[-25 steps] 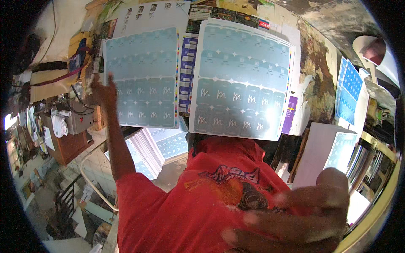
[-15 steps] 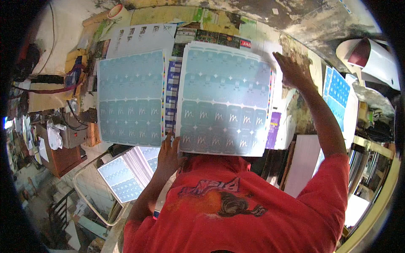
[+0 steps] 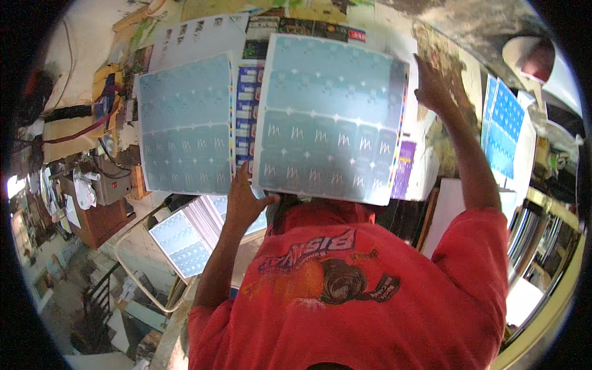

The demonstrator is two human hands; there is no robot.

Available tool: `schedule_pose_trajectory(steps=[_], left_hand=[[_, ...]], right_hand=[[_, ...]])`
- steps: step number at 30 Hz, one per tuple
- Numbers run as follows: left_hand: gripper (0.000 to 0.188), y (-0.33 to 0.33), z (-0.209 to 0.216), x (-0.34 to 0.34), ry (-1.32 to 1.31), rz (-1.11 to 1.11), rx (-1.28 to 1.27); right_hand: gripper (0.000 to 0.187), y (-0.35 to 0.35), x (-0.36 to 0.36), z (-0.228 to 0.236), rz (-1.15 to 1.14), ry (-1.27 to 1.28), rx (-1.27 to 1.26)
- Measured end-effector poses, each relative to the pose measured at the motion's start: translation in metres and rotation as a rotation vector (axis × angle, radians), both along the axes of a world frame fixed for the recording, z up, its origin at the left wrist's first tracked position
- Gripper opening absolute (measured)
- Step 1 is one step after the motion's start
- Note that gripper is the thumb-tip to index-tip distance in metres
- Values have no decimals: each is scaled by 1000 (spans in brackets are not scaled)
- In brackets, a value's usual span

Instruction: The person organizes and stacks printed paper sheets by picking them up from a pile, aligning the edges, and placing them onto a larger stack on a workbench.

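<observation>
A pale blue printed sheet (image 3: 330, 92), with rows of card designs, lies on the work surface in front of me. By its lower left corner is my left hand (image 3: 245, 197), fingers pointing up and thumb spread toward the sheet's lower edge. My right hand (image 3: 436, 92) is just beyond the sheet's upper right side, with finger and thumb apart and nothing seen in it. A second pale blue printed sheet (image 3: 185, 123) lies to the left. A narrow strip of colour patches runs along the right edge of each sheet.
White sheets (image 3: 197, 43) lie behind the left print. Left and lower, a stack of blue prints (image 3: 185, 243) sits by a curved metal frame (image 3: 132, 280). At right are more blue prints (image 3: 502, 129), a purple box (image 3: 404, 166) and a yellowish frame (image 3: 552, 209). A brown cabinet (image 3: 98, 219) stands far left.
The scene sits higher in the picture. My left thumb has spread away from the fingers. My right hand has turned from flat to finger and thumb apart, still beside the right sheet.
</observation>
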State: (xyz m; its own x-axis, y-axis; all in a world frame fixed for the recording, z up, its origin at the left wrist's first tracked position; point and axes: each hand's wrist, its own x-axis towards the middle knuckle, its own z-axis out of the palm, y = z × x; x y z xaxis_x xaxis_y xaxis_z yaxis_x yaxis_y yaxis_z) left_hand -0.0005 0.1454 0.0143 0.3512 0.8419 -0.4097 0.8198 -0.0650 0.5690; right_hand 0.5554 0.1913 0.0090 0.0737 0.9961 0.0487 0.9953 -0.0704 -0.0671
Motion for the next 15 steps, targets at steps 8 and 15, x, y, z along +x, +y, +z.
schedule_pose_trajectory(steps=[8,15], left_hand=[[26,-9,-31,-23,-215,266,-28],[28,2,-34,-22,-221,237,-51]], right_hand=[[40,-253,-220,7,-811,719,-15],[41,-256,-242,9,-854,487,51]])
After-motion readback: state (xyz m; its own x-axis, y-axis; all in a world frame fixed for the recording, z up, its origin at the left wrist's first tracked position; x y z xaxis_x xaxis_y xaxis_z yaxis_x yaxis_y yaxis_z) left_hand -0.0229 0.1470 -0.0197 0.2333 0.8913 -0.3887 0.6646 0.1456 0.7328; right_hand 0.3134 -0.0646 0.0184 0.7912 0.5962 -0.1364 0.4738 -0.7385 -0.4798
